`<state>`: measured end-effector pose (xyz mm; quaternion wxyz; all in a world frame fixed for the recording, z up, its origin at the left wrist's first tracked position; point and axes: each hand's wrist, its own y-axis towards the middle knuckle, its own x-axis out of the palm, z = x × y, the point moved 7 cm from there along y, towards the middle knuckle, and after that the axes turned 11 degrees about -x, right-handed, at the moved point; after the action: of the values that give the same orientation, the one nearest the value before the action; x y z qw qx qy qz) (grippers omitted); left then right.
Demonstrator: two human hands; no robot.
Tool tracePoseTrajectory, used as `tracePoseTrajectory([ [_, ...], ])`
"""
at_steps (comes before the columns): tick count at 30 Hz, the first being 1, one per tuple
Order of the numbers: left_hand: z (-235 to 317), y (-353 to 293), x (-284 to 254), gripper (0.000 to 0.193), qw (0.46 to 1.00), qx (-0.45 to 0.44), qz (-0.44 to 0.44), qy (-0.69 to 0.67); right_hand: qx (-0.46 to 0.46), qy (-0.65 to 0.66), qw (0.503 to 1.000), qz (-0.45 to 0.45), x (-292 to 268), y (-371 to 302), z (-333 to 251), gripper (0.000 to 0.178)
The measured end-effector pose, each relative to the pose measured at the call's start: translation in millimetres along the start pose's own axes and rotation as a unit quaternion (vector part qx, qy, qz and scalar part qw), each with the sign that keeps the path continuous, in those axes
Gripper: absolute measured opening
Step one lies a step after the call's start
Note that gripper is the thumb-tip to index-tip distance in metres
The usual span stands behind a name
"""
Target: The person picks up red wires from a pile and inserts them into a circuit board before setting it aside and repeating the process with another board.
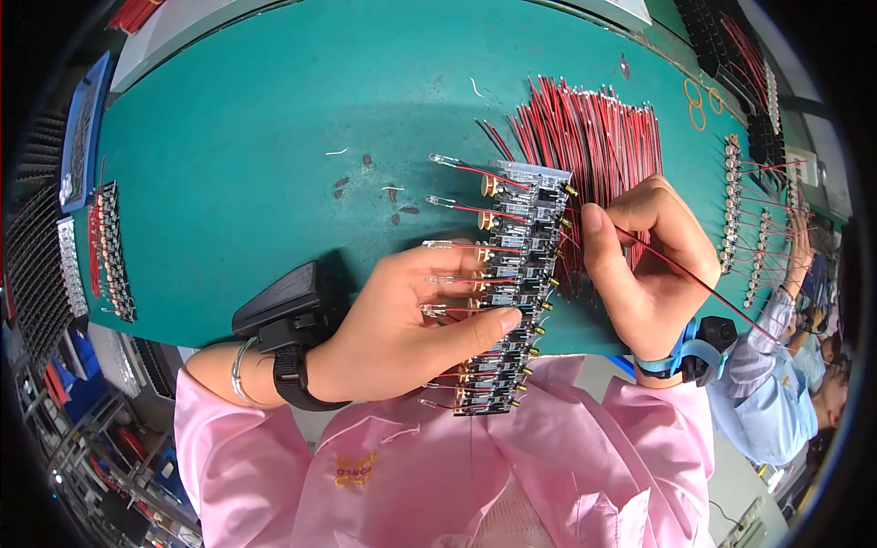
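Observation:
My left hand (411,315) is closed round a long strip of small black circuit boards (525,251), its thumb lying across the front. Clear LEDs (441,199) on short red and black leads stick out from the strip's left side, and small brass-coloured parts line its right edge. Between thumb and forefinger, my right hand (653,260) pinches a red and black wire (681,268) close to the strip's upper right edge. The wire's tail runs down past the wrist. Just beyond lies a thick bundle of cut red and black wires (594,128), partly hidden by the strip and the hand.
On the green mat (247,137) lie wire scraps (393,189) and rubber bands (695,100). A finished-looking strip with wires (114,256) lies at the left, near a blue tray (84,132). More wired strips (732,205) stand at the right, where another person's hand (800,247) reaches in.

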<state>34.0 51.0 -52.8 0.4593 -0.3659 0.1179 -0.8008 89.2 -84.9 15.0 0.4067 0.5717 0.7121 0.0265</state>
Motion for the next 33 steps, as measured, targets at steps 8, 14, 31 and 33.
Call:
tracePoseTrajectory([
  [8,1,0,1,0.026,1.0,-0.006,0.004,0.0,0.027,0.012,1.0,0.001,0,-1,1,0.015],
  [14,0,0,2,0.023,1.0,-0.003,-0.003,-0.012,0.04,-0.001,0.999,-0.002,3,-3,2,0.016],
  [31,-4,1,-3,0.023,1.0,-0.02,0.007,-0.016,0.098,0.007,0.994,-0.037,2,1,7,0.015],
  [33,-1,0,-3,0.025,0.998,-0.041,0.026,-0.042,0.16,0.044,0.983,-0.077,-5,1,14,0.015],
])
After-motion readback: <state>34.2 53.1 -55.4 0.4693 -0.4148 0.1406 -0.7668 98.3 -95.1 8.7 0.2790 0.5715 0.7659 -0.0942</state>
